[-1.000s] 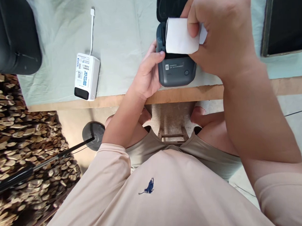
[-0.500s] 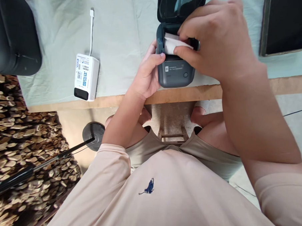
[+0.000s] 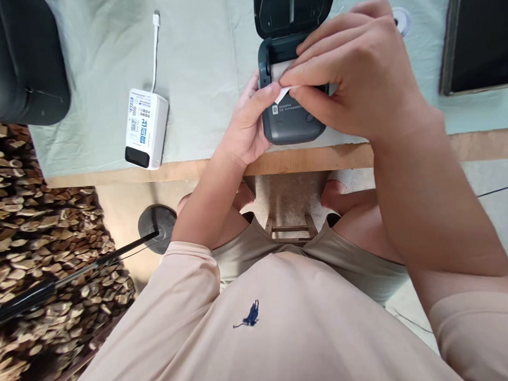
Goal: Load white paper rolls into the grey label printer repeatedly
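A small dark label printer [image 3: 291, 134] rests near the table's front edge, its lid [image 3: 292, 12] tipped back. My left hand [image 3: 251, 120] is wrapped round the printer's left side, with the thumb at the rim of the paper bay. Inside the bay sits a white paper roll [image 3: 277, 70], partly covered by my fingers. My right hand [image 3: 350, 74] reaches over from the right and pinches the loose white end of the paper between thumb and forefinger. That end sticks out over the printer's front edge, close to my left thumb.
To the left lies a white power bank [image 3: 144, 128] with a short cable [image 3: 154, 54]. A black rounded case [image 3: 21, 60] stands at the far left and a dark screen-like panel [image 3: 483, 34] at the right. Behind my right hand shows a small white roll [image 3: 402, 21].
The paper roll now sits lower in the bay, and my right hand has shifted to pinch its loose end, drawn toward the front. The printer has moved slightly left.
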Available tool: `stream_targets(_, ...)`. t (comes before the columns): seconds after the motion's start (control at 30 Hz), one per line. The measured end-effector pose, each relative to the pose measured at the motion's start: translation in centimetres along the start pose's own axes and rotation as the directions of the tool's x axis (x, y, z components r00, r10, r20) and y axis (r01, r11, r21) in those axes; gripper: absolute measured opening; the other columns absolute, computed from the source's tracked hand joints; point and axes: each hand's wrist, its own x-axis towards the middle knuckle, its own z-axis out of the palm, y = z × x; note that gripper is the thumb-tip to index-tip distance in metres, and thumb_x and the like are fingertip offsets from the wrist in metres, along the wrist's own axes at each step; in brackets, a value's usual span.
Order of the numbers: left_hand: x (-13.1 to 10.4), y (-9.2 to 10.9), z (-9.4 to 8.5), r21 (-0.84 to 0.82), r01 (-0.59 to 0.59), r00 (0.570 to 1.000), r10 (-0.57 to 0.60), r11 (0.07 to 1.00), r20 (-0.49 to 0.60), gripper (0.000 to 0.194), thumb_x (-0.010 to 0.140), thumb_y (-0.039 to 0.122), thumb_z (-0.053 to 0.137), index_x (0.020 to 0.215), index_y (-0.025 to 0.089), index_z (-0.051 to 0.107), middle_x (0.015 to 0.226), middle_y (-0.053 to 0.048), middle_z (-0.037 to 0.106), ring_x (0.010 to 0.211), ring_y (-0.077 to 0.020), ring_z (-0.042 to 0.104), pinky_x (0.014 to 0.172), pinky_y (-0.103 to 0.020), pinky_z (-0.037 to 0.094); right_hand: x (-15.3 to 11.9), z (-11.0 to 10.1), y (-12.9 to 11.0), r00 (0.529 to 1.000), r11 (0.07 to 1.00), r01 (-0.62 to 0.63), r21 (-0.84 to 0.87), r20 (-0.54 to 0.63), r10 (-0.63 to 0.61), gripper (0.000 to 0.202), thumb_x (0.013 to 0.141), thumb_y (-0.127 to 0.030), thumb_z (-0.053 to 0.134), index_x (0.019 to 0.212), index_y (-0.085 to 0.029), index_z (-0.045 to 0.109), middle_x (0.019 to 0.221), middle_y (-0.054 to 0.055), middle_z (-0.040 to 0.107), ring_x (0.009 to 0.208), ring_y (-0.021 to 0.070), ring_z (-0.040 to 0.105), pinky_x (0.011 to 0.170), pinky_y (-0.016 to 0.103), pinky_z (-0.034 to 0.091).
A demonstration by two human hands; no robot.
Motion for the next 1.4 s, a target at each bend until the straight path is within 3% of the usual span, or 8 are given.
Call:
stream_targets(0.13, 0.0, -0.1, -0.1, -0.067, 0.040, 0.999, -0.041, 0.997, -0.009, 0.022, 0.092, 0.037, 0.061, 0.108, 0.024, 0.068, 0.101, -0.006, 0.080, 0.132, -0.0270, 0.065, 0.103, -0.036, 0.061, -0.1, 0.4, 0.0, 0.994, 0.944, 0.106, -0.311, 0.033, -0.101, 0.048, 0.096, -0.057, 0.034, 0.099, -0.031, 0.074, 0.115, -0.015, 0.067, 0.126, 0.0157, 0.058, 0.122, 0.060, 0.034)
stream_targets(0.3, 0.0, 0.1, -0.1, -0.037, 0.036, 0.999, -0.037, 0.999, -0.031, 0.026, 0.092, 0.036, 0.063, 0.114, 0.025, 0.068, 0.101, -0.004, 0.081, 0.137, -0.0293, 0.061, 0.105, -0.035, 0.059, -0.2, 1.0, 0.3, 0.986, 0.949, 0.162, -0.270, -0.001, -0.168, 0.044, 0.091, -0.061, 0.047, 0.094, -0.029, 0.076, 0.111, -0.012, 0.069, 0.122, 0.0168, 0.060, 0.117, 0.056, 0.043)
stream_targets(0.5, 0.1, -0.2, 0.1, 0.008, -0.067, 0.997, 0.067, 0.998, -0.026, 0.033, 0.091, 0.018, 0.062, 0.123, 0.021, 0.061, 0.099, -0.003, 0.079, 0.125, -0.0259, 0.070, 0.102, -0.036, 0.062, -0.3, 0.5, 0.5, 0.934, 0.968, 0.199, -0.156, -0.269, -0.236, 0.049, 0.098, -0.049, 0.038, 0.083, -0.013, 0.067, 0.090, -0.003, 0.065, 0.098, 0.0048, 0.062, 0.101, 0.030, 0.052)
stream_targets(0.7, -0.1, -0.7, -0.5, 0.166, -0.108, 0.988, 0.088, 0.980, 0.124, 0.042, 0.083, 0.011, 0.066, 0.121, 0.027, 0.056, 0.100, 0.004, 0.075, 0.112, -0.0225, 0.075, 0.097, -0.037, 0.063, -0.4, 0.5, 1.6, 0.823, 0.999, 0.036, -0.036, -0.565, -0.050, 0.060, 0.088, -0.059, 0.043, 0.132, -0.021, 0.058, 0.129, -0.005, 0.056, 0.127, 0.0096, 0.051, 0.096, 0.018, 0.047)
stream_targets(0.83, -0.1, -0.8, -0.9, 0.146, -0.128, 0.983, 0.107, 0.981, 0.149, 0.049, 0.078, 0.010, 0.070, 0.123, 0.025, 0.056, 0.100, 0.004, 0.074, 0.116, -0.0255, 0.074, 0.100, -0.041, 0.062, 0.0, 0.5, 1.3, 0.879, 0.997, 0.023, 0.070, -0.477, 0.013, 0.056, 0.090, -0.060, 0.046, 0.132, -0.026, 0.060, 0.132, -0.005, 0.053, 0.132, 0.0097, 0.051, 0.096, 0.014, 0.048)
stream_targets(1.0, -0.1, -0.6, -0.7, 0.167, -0.029, 0.999, 0.025, 0.985, 0.028, 0.063, 0.075, 0.006, 0.070, 0.133, 0.027, 0.055, 0.104, 0.003, 0.076, 0.132, -0.0294, 0.065, 0.106, -0.044, 0.060, 0.1, -0.2, 0.3, 0.872, 0.997, -0.065, -0.045, -0.488, 0.034, 0.048, 0.094, -0.054, 0.043, 0.123, -0.022, 0.065, 0.123, -0.003, 0.059, 0.125, 0.0101, 0.055, 0.094, 0.013, 0.051)
stream_targets(1.2, 0.1, -0.5, -0.9, 0.051, -0.075, 0.990, 0.068, 0.996, 0.124, 0.050, 0.073, 0.006, 0.073, 0.115, 0.030, 0.061, 0.110, 0.000, 0.078, 0.142, -0.0329, 0.056, 0.123, -0.051, 0.046, -0.2, -0.7, -0.4, 0.929, 0.997, 0.002, -0.083, -0.368, -0.032, 0.040, 0.092, -0.041, 0.044, 0.115, -0.016, 0.066, 0.112, 0.000, 0.055, 0.117, 0.0102, 0.053, 0.099, 0.025, 0.053)
stream_targets(1.4, 0.3, -0.8, -1.1, 0.029, -0.111, 0.987, 0.107, 0.993, 0.118, 0.036, 0.078, 0.016, 0.072, 0.110, 0.026, 0.057, 0.098, 0.001, 0.077, 0.140, -0.0314, 0.059, 0.110, -0.047, 0.059, -0.3, 0.1, -0.1, 0.990, 0.999, 0.017, -0.045, -0.139, -0.024, 0.022, 0.086, -0.032, 0.056, 0.096, -0.019, 0.071, 0.113, 0.003, 0.054, 0.117, 0.0098, 0.055, 0.117, 0.035, 0.050)
